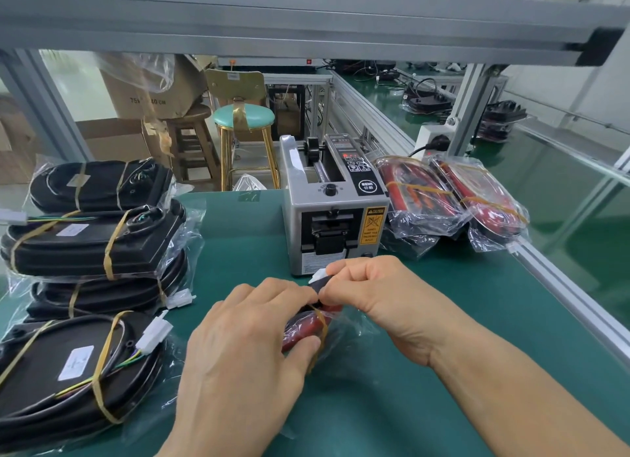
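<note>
A red part in a clear plastic bag [303,327], bound with a tan rubber band, lies on the green table mat [392,405] in front of me. My left hand [245,347] grips the bagged part, thumb under it and fingers over its top. My right hand [371,289] pinches the dark wire end with a white connector [318,275] that sticks out of the bag's top. Both hands meet just in front of a grey tape dispenser machine [335,204]. Most of the red part is hidden by my left hand.
Several bagged black parts [88,245] with rubber bands and white connectors are stacked at the left. Bagged red parts [450,194] lie at the right behind the machine. An aluminium rail [562,286] edges the table on the right. Stools and cardboard boxes stand beyond the far edge.
</note>
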`<move>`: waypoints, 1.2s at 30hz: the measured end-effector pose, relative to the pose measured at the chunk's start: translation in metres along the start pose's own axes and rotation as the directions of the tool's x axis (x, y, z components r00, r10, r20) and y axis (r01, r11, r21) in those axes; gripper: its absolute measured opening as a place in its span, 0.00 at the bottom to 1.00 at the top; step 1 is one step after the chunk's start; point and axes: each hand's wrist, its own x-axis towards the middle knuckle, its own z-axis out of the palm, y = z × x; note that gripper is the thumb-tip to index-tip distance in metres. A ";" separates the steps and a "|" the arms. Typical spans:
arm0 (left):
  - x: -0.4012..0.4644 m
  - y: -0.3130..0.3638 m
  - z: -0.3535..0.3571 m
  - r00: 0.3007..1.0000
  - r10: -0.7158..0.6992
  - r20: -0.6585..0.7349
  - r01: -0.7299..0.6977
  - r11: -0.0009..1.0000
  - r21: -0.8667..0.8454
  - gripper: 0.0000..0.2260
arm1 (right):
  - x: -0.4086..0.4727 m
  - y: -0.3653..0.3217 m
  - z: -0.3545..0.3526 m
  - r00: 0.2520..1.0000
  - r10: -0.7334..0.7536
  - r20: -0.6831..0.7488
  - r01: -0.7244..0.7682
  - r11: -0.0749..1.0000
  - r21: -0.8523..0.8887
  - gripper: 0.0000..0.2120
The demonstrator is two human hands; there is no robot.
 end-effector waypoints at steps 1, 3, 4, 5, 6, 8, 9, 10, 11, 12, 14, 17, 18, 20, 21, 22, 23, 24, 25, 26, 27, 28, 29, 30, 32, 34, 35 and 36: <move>0.000 0.000 0.000 1.000 0.000 0.003 0.000 1.000 0.000 0.22 | 0.000 0.000 0.000 1.000 -0.013 -0.012 0.012 1.000 -0.017 0.05; 0.000 0.000 0.001 1.000 -0.002 0.011 0.002 1.000 -0.003 0.20 | 0.000 0.000 0.001 0.999 -0.037 -0.032 0.036 0.999 -0.031 0.07; 0.000 0.000 0.001 1.000 -0.002 0.011 0.002 1.000 -0.003 0.20 | 0.000 0.001 0.002 0.998 -0.048 -0.048 0.045 0.998 -0.051 0.08; 0.001 0.001 0.002 1.000 0.002 0.011 -0.002 1.000 0.003 0.19 | 0.001 0.002 0.003 0.996 -0.053 -0.069 0.046 0.995 -0.092 0.08; 0.001 0.001 0.002 1.000 0.008 0.010 -0.008 1.000 0.011 0.19 | 0.002 0.003 0.004 0.994 -0.059 -0.096 0.044 0.989 -0.143 0.08; 0.002 0.001 0.003 1.000 0.017 0.004 -0.017 1.000 0.022 0.19 | 0.008 0.007 -0.001 0.979 -0.070 -0.190 0.029 0.977 -0.213 0.05; 0.001 0.001 0.003 1.000 0.023 -0.005 -0.023 0.999 0.024 0.19 | 0.011 0.007 -0.006 0.963 -0.066 -0.262 0.014 0.981 -0.195 0.04; 0.001 0.000 0.003 0.999 0.030 -0.015 -0.030 0.999 0.023 0.19 | 0.013 0.008 -0.011 0.943 -0.053 -0.328 0.007 0.990 -0.139 0.09; 0.001 -0.001 0.003 0.999 0.040 -0.020 -0.040 0.999 0.020 0.19 | 0.012 0.008 -0.014 0.932 -0.051 -0.359 0.021 0.996 -0.085 0.12; 0.001 -0.002 0.003 0.998 0.050 -0.027 -0.050 0.999 0.017 0.18 | 0.010 0.007 -0.014 0.934 -0.085 -0.347 0.060 0.995 -0.084 0.13; 0.002 -0.005 0.003 0.998 0.051 -0.039 -0.051 0.999 0.006 0.14 | 0.006 0.010 -0.008 0.965 -0.174 -0.198 0.128 0.966 -0.224 0.13; 0.003 -0.006 0.004 0.997 0.072 -0.028 -0.072 0.997 0.006 0.15 | 0.006 0.017 0.001 0.979 -0.189 -0.079 0.161 0.947 -0.277 0.05; 0.003 -0.006 0.004 0.997 0.081 -0.012 -0.081 0.996 0.022 0.16 | 0.008 0.019 -0.001 0.978 -0.186 -0.095 0.160 0.960 -0.230 0.04; 0.004 -0.006 0.004 0.995 0.092 0.026 -0.093 0.994 0.056 0.18 | 0.012 0.029 -0.009 0.975 -0.142 -0.174 0.109 0.977 -0.182 0.12; 0.005 -0.007 0.004 0.994 0.097 0.049 -0.101 0.993 0.067 0.18 | 0.012 0.035 -0.013 0.975 -0.109 -0.191 0.072 0.979 -0.192 0.14; 0.005 -0.008 0.004 0.992 0.108 0.072 -0.114 0.991 0.075 0.19 | 0.011 0.043 -0.016 0.981 -0.078 -0.176 0.046 0.983 -0.180 0.15; 0.006 -0.009 0.004 0.989 0.119 0.089 -0.127 0.988 0.084 0.19 | 0.009 0.051 -0.019 0.991 -0.044 -0.127 0.028 0.991 -0.129 0.17; 0.007 -0.011 0.005 0.986 0.132 0.097 -0.141 0.985 0.095 0.21 | 0.005 0.058 -0.022 0.998 -0.011 -0.069 0.008 0.999 -0.047 0.19; 0.007 -0.013 0.005 0.984 0.143 0.107 -0.153 0.984 0.095 0.22 | 0.002 0.063 -0.026 1.000 0.015 -0.011 -0.014 0.999 0.042 0.24; 0.007 -0.015 0.005 0.981 0.157 0.111 -0.167 0.983 0.078 0.22 | 0.000 0.067 -0.029 0.999 0.024 0.046 -0.029 0.994 0.103 0.29; 0.006 -0.018 0.004 0.980 0.171 0.105 -0.177 0.983 0.050 0.19 | -0.003 0.070 -0.032 0.994 0.010 0.107 -0.024 0.991 0.129 0.33; 0.006 -0.022 0.002 0.981 0.170 0.088 -0.171 0.985 -0.003 0.17 | -0.006 0.072 -0.034 0.986 -0.009 0.168 -0.012 0.992 0.123 0.37; 0.005 -0.027 -0.001 0.987 0.150 0.064 -0.145 0.986 -0.079 0.17 | -0.008 0.073 -0.033 0.972 -0.034 0.231 0.007 0.993 0.119 0.39; 0.004 -0.031 -0.002 0.991 0.128 0.044 -0.118 0.974 -0.192 0.18 | -0.010 0.071 -0.032 0.955 -0.074 0.286 0.038 0.991 0.129 0.41; -0.001 -0.035 0.001 0.994 0.097 -0.042 -0.105 0.895 -0.434 0.19 | -0.014 0.065 -0.027 0.930 -0.203 0.307 0.151 0.971 0.184 0.39; -0.007 -0.037 0.011 0.991 0.024 -0.135 -0.107 0.749 -0.654 0.22 | -0.018 0.053 -0.025 0.933 -0.313 0.176 0.290 0.946 0.147 0.34; -0.011 -0.039 0.018 0.992 -0.054 -0.117 -0.057 0.632 -0.773 0.26 | -0.020 0.046 -0.025 0.923 -0.367 0.113 0.359 0.929 0.089 0.32; -0.014 -0.040 0.022 0.989 -0.136 -0.059 0.014 0.484 -0.875 0.28 | -0.022 0.040 -0.027 0.905 -0.417 0.089 0.415 0.909 0.033 0.32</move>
